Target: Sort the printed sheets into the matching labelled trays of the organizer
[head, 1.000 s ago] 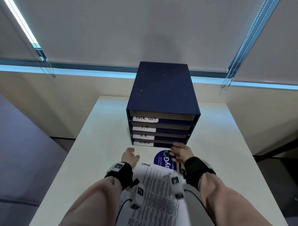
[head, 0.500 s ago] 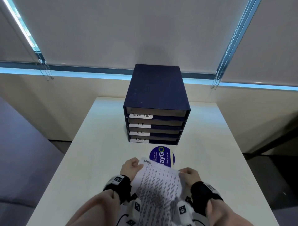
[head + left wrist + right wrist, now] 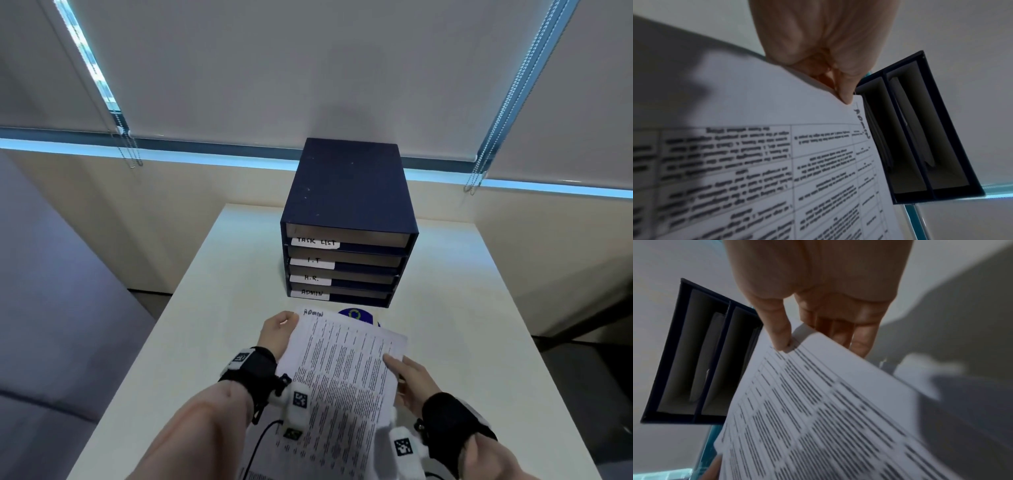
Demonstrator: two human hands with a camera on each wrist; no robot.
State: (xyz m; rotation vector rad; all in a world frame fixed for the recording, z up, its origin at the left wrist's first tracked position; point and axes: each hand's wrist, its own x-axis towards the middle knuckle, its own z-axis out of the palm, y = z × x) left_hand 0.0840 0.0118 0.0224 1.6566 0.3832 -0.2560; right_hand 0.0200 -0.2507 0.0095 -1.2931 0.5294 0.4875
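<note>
A printed sheet (image 3: 342,373) with "ADMIN" handwritten at its top left corner is held above the table in front of the navy organizer (image 3: 346,192). My left hand (image 3: 279,334) pinches its left edge near the top, thumb on the print (image 3: 844,95). My right hand (image 3: 409,377) pinches the right edge, thumb on top (image 3: 781,337) and fingers underneath. The organizer's trays read TASK LIST (image 3: 315,242), I.T (image 3: 312,262), H.R. (image 3: 311,279) and ADMIN (image 3: 311,293) from top to bottom. More printed sheets lie below the held one near the front edge.
A round blue sticker (image 3: 356,316) lies on the pale table (image 3: 219,308) just in front of the organizer, half hidden by the sheet. Window blinds (image 3: 308,68) with bead chains hang behind. The floor drops away at both sides of the table.
My right hand has come back from the bottom tray front. Both hands have taken the ADMIN sheet by its edges and lifted it toward the organizer.
</note>
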